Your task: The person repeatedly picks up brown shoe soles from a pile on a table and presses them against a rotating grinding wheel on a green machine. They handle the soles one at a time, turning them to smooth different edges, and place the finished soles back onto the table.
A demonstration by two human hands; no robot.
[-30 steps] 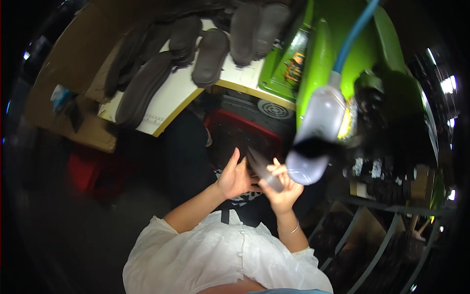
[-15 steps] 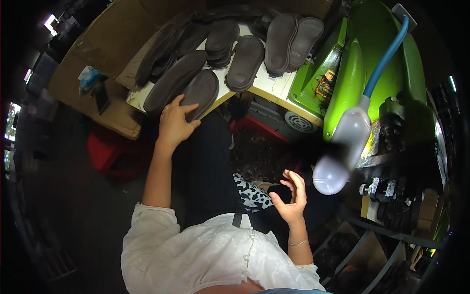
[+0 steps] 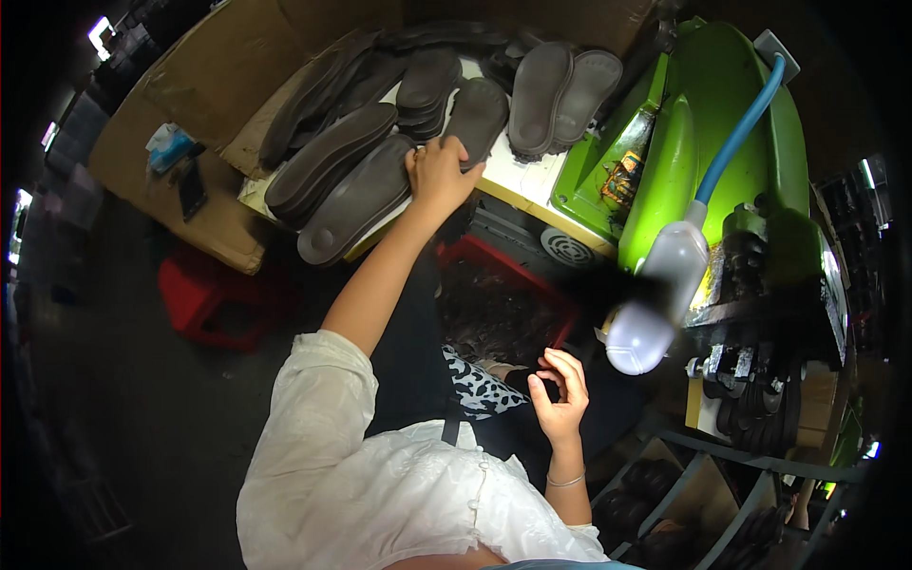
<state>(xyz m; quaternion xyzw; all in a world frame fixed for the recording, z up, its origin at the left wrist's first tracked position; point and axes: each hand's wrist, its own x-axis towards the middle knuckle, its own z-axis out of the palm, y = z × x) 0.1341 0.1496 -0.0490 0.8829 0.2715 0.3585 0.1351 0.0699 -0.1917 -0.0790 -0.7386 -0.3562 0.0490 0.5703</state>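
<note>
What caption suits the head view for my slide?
Left hand over the near end of a grey-brown sole on the white tabletop; right hand half-curled, apparently empty.

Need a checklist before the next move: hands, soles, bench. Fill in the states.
1. Left hand at the dark sole: ok, over its near end.
2. Left-hand grip firm: cannot tell; the hand hides the finger contact.
3. Right hand free: ok, empty, fingers loosely curled.
4. Front-left sole fully on the white table: cannot tell; its near end hides the table edge there.
5. Lamp apart from the right hand: ok, a gap shows between them.
</note>
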